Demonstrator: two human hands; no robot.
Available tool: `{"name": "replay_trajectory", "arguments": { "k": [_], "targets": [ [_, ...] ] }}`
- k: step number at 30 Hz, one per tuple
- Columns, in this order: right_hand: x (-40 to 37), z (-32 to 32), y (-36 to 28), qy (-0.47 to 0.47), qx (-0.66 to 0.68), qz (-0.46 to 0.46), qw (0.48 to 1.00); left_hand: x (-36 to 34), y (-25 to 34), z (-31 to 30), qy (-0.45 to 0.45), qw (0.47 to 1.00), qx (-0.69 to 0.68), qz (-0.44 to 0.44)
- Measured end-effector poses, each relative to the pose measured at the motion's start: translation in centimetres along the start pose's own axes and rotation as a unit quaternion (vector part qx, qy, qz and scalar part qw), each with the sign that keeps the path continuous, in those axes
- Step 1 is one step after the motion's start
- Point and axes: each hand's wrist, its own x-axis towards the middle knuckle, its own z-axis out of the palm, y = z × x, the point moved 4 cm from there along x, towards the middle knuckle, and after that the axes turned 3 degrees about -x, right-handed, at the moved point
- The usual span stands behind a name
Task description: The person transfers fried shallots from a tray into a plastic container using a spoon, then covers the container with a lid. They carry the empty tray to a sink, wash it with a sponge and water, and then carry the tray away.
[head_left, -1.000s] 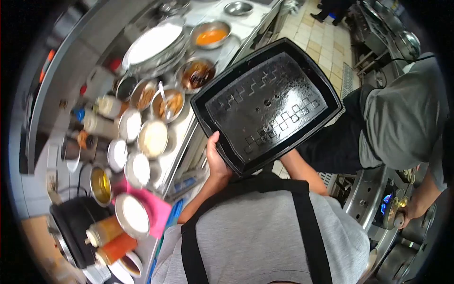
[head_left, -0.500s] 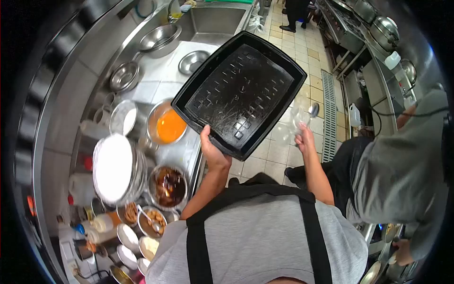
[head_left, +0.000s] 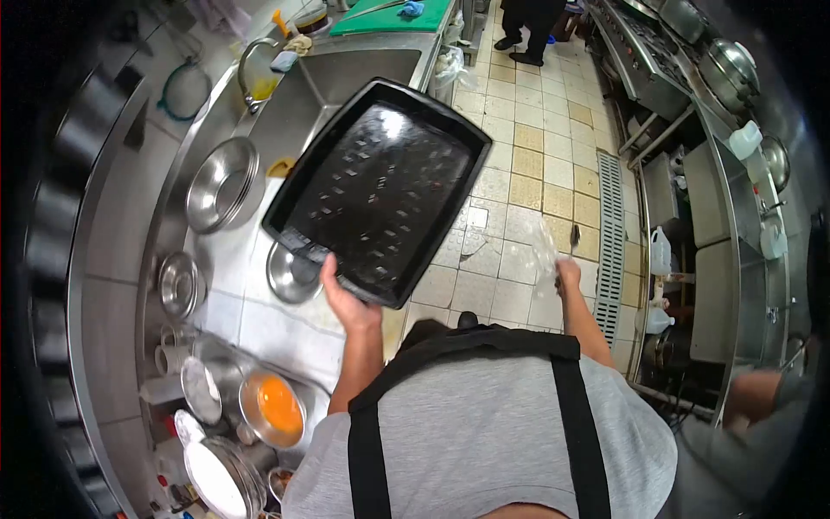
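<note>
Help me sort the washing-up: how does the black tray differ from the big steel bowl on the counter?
The tray is black, rectangular and shallow; the bowl is shiny steel, round and deep. The tray is held up, tilted, by the left hand at its near edge; the bowl rests on the counter beside the sink. Both look empty.

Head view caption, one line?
Left hand holds a black rectangular tray near the steel counter; right hand holds a metal spoon.
</note>
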Motion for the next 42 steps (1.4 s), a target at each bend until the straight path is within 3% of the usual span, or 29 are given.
{"name": "replay_trajectory", "arguments": {
  "k": [7,11,14,15,18,19,25,28,30,31,33,34,36,42],
  "targets": [
    [13.1,11.6,-22.7,-0.073,0.084,-0.035,0.993,10.7,-1.2,3.2,0.072,0.996,0.009,0.052],
    [20.4,17.0,-30.4,-0.046,0.087,-0.087,0.991,19.0,-3.2,7.3,0.086,0.994,0.035,0.049],
    [27.2,20.9,-35.3,0.062,-0.039,-0.190,0.979,23.9,-4.4,12.3,0.108,0.991,0.045,0.059],
    [26.5,21.6,-38.4,0.035,-0.055,-0.117,0.991,25.6,-4.7,12.8,0.113,0.991,0.051,0.059],
    [33.7,27.1,-43.5,0.121,-0.140,-0.219,0.958,29.5,-5.9,16.5,0.115,0.989,0.054,0.082],
    [34.3,28.7,-45.9,0.109,-0.135,-0.232,0.957,30.4,-6.3,17.6,0.124,0.987,0.056,0.083],
    [41.7,42.2,-56.6,0.097,-0.191,-0.164,0.963,33.7,-10.7,22.1,0.242,0.958,0.082,0.135],
    [45.3,49.8,-58.7,0.099,-0.149,-0.197,0.964,35.1,-12.6,23.7,0.268,0.954,0.083,0.107],
    [47.6,55.0,-59.7,-0.007,-0.169,-0.211,0.963,36.5,-14.3,27.5,0.306,0.938,0.107,0.125],
    [49.2,57.7,-59.4,-0.110,-0.055,-0.175,0.977,37.3,-15.1,29.4,0.324,0.929,0.119,0.132],
    [51.1,62.0,-58.3,-0.299,0.177,-0.091,0.933,38.6,-15.8,31.2,0.337,0.924,0.115,0.143],
    [50.4,61.4,-58.8,-0.336,0.151,-0.063,0.928,39.0,-16.1,31.7,0.342,0.921,0.113,0.148],
    [48.5,58.4,-60.4,-0.402,0.104,-0.011,0.910,39.8,-16.2,32.1,0.329,0.923,0.107,0.171],
    [48.3,50.0,-62.5,-0.389,0.110,-0.075,0.911,42.5,-16.0,32.6,0.301,0.933,0.070,0.185]
  ]
}}
